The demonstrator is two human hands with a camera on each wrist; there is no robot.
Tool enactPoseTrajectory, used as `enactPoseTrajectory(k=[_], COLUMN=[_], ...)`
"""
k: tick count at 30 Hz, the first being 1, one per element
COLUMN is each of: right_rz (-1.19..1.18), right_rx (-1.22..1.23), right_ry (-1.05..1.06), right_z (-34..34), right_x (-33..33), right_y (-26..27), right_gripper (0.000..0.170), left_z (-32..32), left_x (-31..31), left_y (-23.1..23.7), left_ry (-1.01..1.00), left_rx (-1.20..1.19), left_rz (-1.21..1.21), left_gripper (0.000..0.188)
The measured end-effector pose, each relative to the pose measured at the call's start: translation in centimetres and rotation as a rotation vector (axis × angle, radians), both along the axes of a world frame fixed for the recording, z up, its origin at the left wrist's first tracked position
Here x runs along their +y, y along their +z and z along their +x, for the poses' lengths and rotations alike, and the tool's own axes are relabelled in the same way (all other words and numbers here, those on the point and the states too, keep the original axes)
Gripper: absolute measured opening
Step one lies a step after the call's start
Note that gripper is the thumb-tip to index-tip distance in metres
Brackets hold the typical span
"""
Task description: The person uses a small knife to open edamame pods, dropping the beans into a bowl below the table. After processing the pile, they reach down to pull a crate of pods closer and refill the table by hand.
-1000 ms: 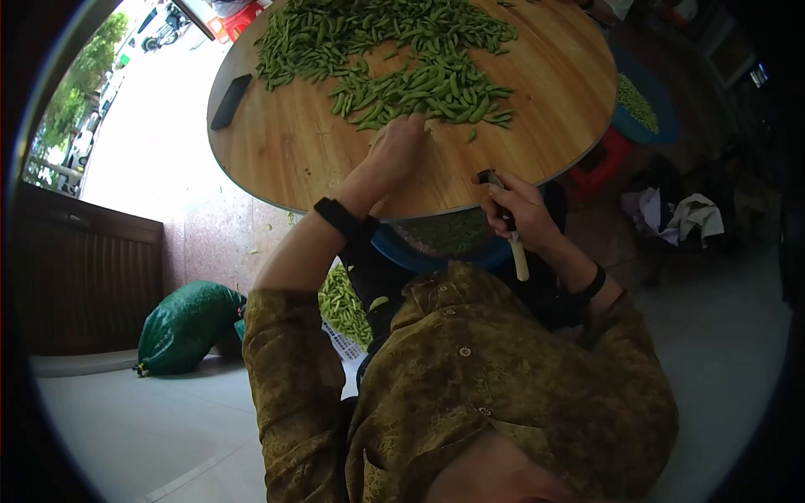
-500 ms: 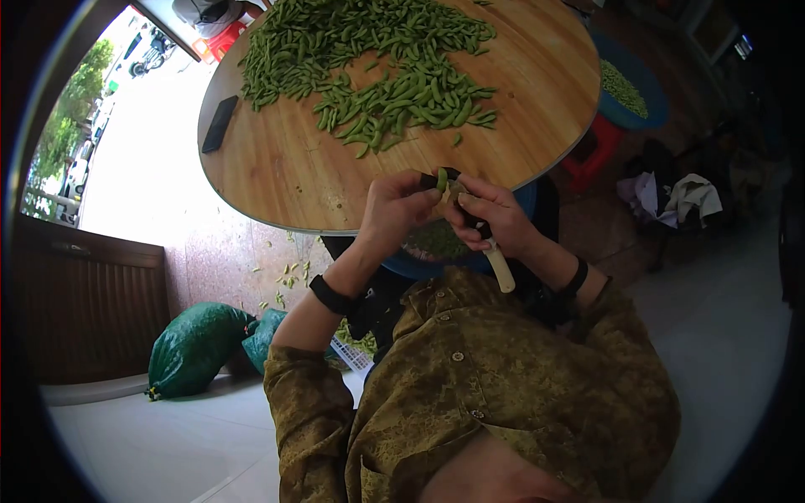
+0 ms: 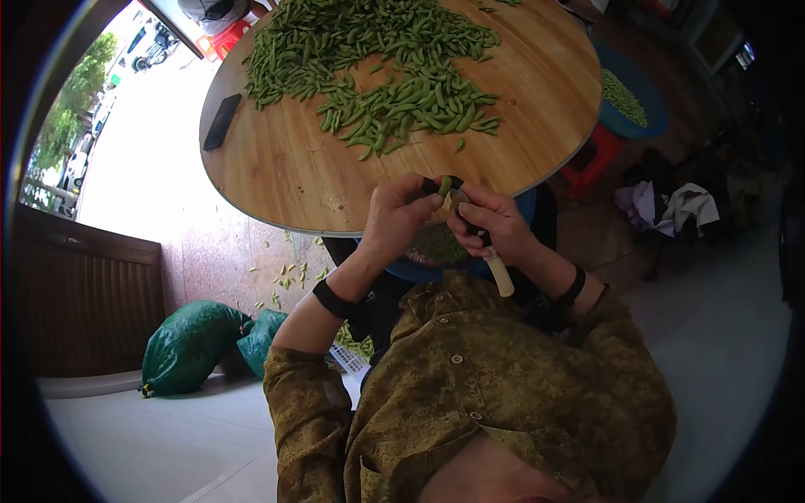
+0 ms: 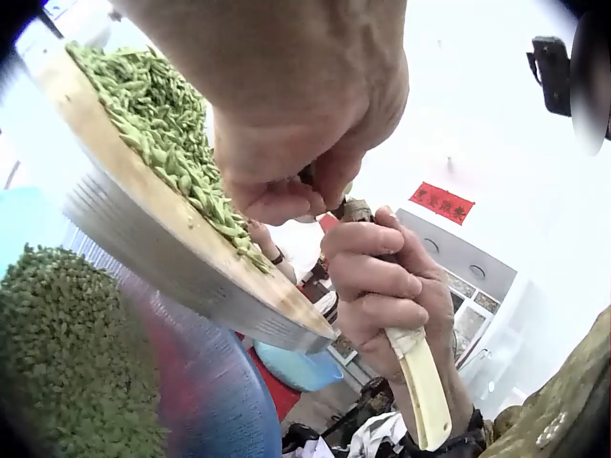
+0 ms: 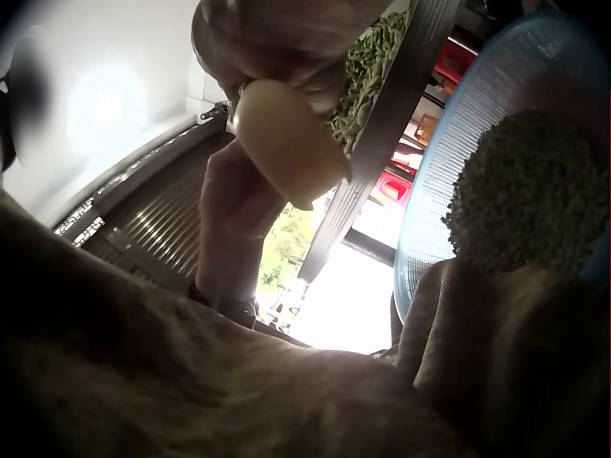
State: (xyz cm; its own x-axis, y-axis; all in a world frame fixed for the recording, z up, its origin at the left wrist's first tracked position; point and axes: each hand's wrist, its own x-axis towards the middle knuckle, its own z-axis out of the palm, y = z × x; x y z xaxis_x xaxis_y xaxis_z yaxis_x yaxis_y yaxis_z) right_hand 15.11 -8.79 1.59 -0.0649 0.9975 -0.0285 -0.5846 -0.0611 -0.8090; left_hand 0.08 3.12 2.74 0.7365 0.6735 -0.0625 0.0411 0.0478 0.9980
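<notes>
In the head view, my left hand [image 3: 396,211] pinches a green bean pod [image 3: 445,186] between thumb and finger, just in front of the table edge. Close against it, my right hand [image 3: 496,223] grips a tool by its long cream handle [image 3: 501,275], which sticks out below the fist. The left wrist view shows the right hand's fingers curled round this handle [image 4: 420,391], with the two hands meeting at its upper end. The tool's working end is hidden between the hands. A heap of green pods [image 3: 411,96] lies on the round wooden table [image 3: 277,184].
Under the table's near edge stands a blue basin [image 4: 239,401] holding small green pieces. Another blue basin [image 3: 658,117] of beans sits at the right, by a red stool [image 3: 594,159]. Green sacks [image 3: 191,348] and a white crate [image 3: 350,362] are on the floor. A dark flat object [image 3: 222,121] lies on the table.
My left hand has come back from the heap to the right hand, now with a pod. The right hand has moved slightly left. Over the last half second both hands stay nearly still.
</notes>
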Motion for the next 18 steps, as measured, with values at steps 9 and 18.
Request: enactPoseTrajectory(k=[9,18], right_rz=[-0.062,-0.142], right_rx=[0.166,0.478], right_ry=[0.044,0.159], right_z=[0.7,0.9], right_x=[-0.1,0.0], right_y=[0.1,-1.5], right_gripper=[0.034,0.032], left_z=[-0.1,-0.1], left_x=[0.8,0.1], left_y=[-1.0,-1.4], left_ry=[-0.125,-0.137], left_rx=[-0.178,-0.173], left_rz=[-0.290,-0.647], left_gripper=[0.011,0.014])
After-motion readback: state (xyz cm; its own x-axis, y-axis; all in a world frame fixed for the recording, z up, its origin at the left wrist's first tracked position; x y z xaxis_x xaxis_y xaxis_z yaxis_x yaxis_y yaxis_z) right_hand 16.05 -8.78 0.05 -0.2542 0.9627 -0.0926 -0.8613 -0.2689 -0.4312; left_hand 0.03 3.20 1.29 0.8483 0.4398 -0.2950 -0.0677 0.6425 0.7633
